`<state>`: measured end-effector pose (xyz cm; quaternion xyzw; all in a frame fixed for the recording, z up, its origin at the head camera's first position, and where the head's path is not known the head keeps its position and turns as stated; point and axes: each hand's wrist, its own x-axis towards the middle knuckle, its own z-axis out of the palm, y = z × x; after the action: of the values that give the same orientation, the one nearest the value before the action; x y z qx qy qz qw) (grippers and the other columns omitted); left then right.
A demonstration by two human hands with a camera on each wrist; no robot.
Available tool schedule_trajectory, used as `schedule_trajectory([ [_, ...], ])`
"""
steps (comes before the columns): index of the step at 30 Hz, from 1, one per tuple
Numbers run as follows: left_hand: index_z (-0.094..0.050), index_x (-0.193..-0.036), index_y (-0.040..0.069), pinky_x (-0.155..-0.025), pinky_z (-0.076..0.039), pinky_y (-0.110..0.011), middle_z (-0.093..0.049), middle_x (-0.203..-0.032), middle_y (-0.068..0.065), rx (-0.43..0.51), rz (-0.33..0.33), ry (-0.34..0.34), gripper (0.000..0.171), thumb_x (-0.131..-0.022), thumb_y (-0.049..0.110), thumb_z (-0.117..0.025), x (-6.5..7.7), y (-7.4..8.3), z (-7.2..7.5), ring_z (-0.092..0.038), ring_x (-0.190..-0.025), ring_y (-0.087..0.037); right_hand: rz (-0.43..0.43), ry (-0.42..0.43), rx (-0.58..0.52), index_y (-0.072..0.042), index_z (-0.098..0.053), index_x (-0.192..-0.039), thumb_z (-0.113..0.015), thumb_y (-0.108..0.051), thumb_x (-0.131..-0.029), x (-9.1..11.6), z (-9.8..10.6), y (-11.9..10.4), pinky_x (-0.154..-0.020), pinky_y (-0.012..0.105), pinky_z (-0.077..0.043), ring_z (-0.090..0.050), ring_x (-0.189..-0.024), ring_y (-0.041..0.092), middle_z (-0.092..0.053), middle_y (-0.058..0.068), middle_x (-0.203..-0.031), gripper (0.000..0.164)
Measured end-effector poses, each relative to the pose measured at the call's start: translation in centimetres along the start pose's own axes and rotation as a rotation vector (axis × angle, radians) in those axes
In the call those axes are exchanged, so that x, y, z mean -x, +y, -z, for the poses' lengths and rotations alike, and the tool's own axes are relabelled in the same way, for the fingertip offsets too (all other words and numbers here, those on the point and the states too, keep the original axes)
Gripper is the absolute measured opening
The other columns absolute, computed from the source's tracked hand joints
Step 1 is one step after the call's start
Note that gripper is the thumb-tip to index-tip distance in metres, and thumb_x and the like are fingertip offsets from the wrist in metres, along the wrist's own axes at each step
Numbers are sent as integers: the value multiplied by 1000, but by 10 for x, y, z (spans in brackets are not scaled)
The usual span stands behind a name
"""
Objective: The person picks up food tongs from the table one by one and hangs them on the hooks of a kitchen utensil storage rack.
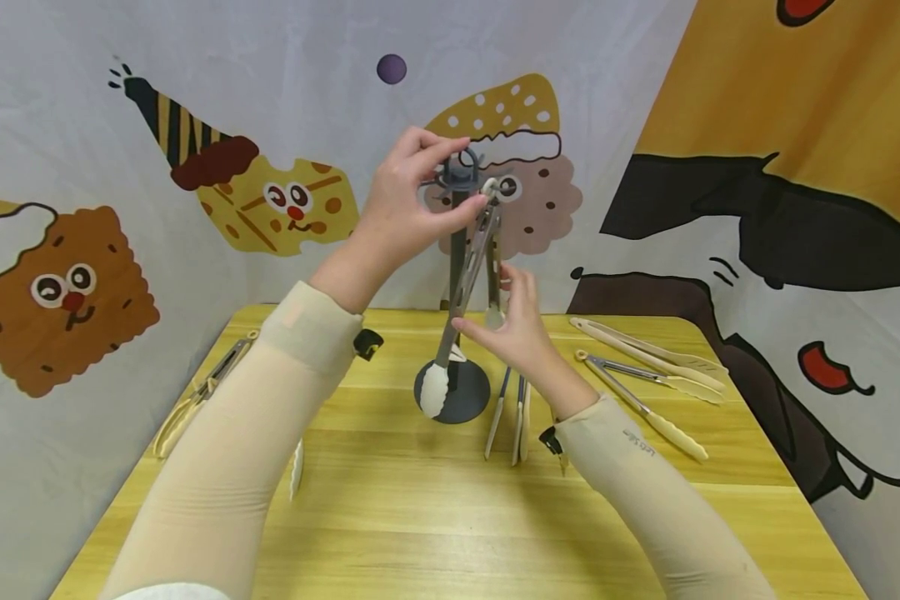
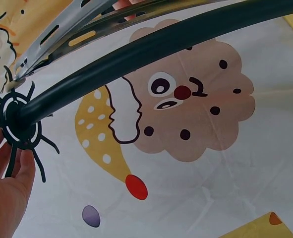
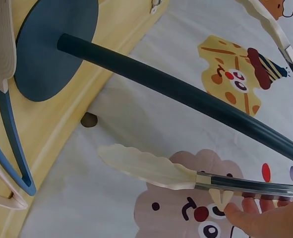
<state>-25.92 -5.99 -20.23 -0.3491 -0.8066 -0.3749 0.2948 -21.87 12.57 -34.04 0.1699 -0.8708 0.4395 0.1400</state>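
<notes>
A dark utensil stand with a round base and a ring of hooks stands upright on the table. At its top my left hand grips the hook ring, thumb and fingers around it. A pair of metal tongs with pale scalloped tips hangs head-down beside the pole, its loop end up at the hooks. Whether the loop is on a hook I cannot tell. Lower down, my right hand holds the tongs, thumb on one arm and fingers at the other. One pale tip shows close in the right wrist view.
Blue-handled tongs lie right of the stand's base. Metal tongs with cream tips and beige tongs lie at the right. More tongs lie at the left edge. A pale tip shows beside my left sleeve.
</notes>
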Motion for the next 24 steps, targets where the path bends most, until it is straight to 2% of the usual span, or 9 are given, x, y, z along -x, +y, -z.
schedule_trajectory([
  [12, -57, -131, 12, -91, -41, -23, -51, -115, -7, -4, 5, -3, 59, -80, 36, -73, 0, -1, 1, -49, -102, -15, 34, 51, -68, -19, -22, -148, -69, -48, -81, 6, 10, 17, -100, 49, -34, -33, -126, 32, -30, 14, -141, 87],
  [24, -57, -132, 13, -91, -40, -23, -50, -116, -6, 0, 11, -8, 59, -80, 36, -72, 0, 0, 1, -48, -101, -15, -39, 71, -14, -16, -22, -149, -65, -41, -85, 16, 26, 48, -103, 55, -31, -29, -131, 33, -26, 15, -147, 81],
])
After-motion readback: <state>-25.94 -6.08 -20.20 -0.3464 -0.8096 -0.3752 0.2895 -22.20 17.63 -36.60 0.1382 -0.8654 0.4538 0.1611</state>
